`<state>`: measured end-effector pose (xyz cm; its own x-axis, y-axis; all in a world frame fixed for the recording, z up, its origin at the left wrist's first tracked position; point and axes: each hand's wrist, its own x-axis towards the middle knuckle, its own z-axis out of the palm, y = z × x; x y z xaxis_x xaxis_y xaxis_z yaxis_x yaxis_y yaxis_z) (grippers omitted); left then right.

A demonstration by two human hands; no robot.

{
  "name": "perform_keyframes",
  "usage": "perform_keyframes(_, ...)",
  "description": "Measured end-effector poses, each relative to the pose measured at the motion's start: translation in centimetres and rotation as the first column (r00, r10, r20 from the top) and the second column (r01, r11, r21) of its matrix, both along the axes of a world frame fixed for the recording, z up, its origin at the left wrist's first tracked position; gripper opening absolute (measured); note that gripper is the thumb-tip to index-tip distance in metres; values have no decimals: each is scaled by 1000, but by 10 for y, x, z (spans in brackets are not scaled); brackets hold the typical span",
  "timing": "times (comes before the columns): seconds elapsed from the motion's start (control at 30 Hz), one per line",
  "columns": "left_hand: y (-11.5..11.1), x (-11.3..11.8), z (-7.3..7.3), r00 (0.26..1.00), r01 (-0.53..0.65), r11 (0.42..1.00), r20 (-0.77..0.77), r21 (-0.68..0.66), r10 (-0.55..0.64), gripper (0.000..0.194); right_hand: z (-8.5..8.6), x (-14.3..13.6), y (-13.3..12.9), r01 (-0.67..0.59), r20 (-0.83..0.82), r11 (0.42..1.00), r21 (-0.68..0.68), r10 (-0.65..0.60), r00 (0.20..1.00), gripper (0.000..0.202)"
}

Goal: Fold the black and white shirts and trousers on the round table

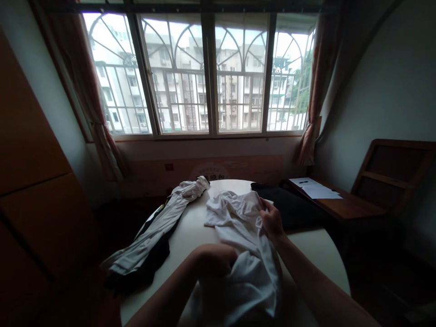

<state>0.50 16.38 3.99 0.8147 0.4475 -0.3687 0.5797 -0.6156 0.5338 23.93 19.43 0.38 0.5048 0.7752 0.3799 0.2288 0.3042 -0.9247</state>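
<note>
The white garment (238,227) stretches lengthwise away from me on the bench (192,229). My right hand (273,223) pinches its far right edge between the fingers; my left hand (216,259), nearer me, meets its left side, finger state hidden.

seen from beside the round table (189,234), a lane of white tabletop runs between the gray and black clothes (153,234) on the left and the white shirt (238,213) in the middle, its near end crossed by the left forearm (173,286). a second patch opens right of the right forearm (306,268), with the folded black cloth (293,209) blocking its far side. behind the shirt, a narrow band reaches the far rim.
</note>
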Motion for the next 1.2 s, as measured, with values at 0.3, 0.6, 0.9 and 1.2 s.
perform_keyframes(0.3, 12, -8, 12, 874, -242, 852, 277, -464, 399, 36, 12, -23, -18, -110, -123, 978, 176, 133, 983, 58)
perform_keyframes(0.6, 43, -23, 2, 299, -332, 602, 525, -726, 797, 54, 38, -71, -87, -938, 345, 256, -235, 924, 166, 49)
perform_keyframes(0.9, 37, -18, 4, 223, -154, 622, 586, -768, 779, 49, 16, -51, -46, -680, 34, 722, 132, 682, 731, 54)
perform_keyframes(1.2, -2, 4, 14, 419, 73, 705, 663, -706, 620, 57, 27, -57, -45, -766, -515, 639, 69, 681, 521, 71)
